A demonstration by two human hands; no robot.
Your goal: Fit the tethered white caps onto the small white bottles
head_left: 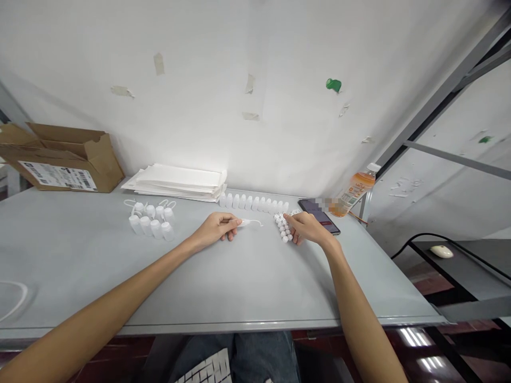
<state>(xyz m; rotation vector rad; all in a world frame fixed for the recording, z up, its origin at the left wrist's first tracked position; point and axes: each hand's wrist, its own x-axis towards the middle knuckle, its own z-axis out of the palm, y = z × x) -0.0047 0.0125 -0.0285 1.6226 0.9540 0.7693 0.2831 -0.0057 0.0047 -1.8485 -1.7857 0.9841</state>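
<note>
My left hand [219, 227] is closed around a small white plastic bottle [245, 223], which lies sideways with a thin curved white strip or tube sticking out to the right. My right hand [306, 227] is at a block of small round white caps [282, 226], its thumb and forefinger touching the upper caps. Whether a cap is between those fingers is hidden. Behind both hands stands a row of small white bottles [255, 203]. To the left is a group of white bottles [150, 226], several with looped white strips at their tops.
White sheets [175, 180] are stacked against the wall, beside an open cardboard box [67, 159]. At right lie a phone [329, 223] and a tilted bottle of orange drink [355, 191]. A white cord loop [24, 295] rests on the grey table [239, 292]. A mouse [441, 251] sits lower right.
</note>
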